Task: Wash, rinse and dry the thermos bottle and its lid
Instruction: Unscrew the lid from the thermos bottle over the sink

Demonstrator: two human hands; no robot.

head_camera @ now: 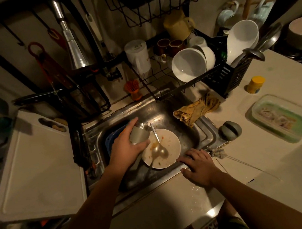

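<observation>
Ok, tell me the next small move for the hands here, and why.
Probably close the right hand on the wire-handled bottle brush beside its fingertips: the left hand grips the tilted steel thermos bottle over the sink, and nothing is scrubbing it.

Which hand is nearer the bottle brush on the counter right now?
Right. The right hand rests on the sink's front edge, its fingertips just beside the bottle brush. The left hand is across the dirty plate, gripping the thermos bottle over the sink.
</observation>
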